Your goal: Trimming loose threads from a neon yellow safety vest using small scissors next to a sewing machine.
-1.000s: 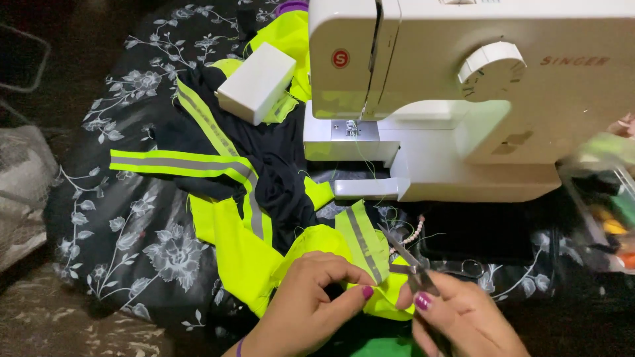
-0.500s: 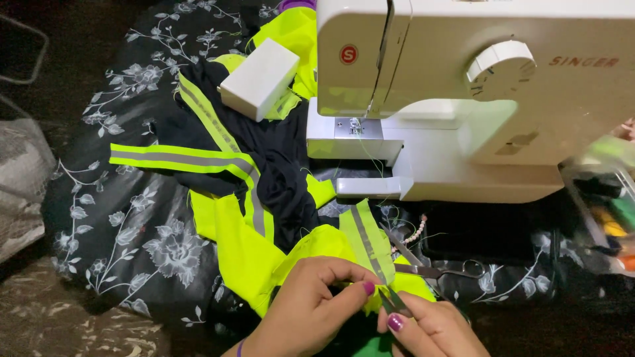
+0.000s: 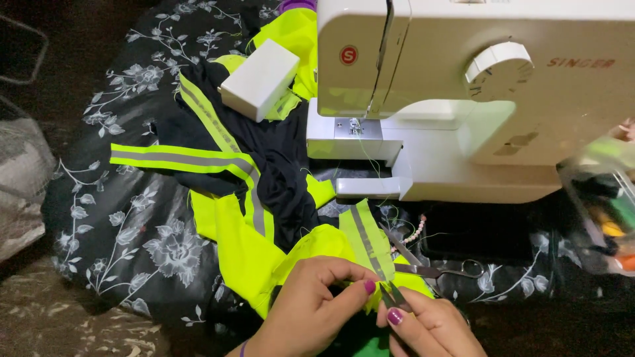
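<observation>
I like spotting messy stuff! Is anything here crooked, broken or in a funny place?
A little: the neon yellow and black fabric with grey reflective stripes lies crumpled across the flowered cloth, and a white rectangular box sits tilted on top of it. Loose threads trail by the white sewing machine. Nothing looks broken.

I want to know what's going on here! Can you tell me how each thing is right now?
Left hand: pinching the yellow fabric.
Right hand: holding small snips.
Small snips: blade tips at the fabric edge.
Yellow and black garment: crumpled, spread on the floral cloth.
Sewing machine: upright, threaded, no fabric under the needle.
White box: closed, lying on the garment.
Scissors: lying on the cloth.
</observation>
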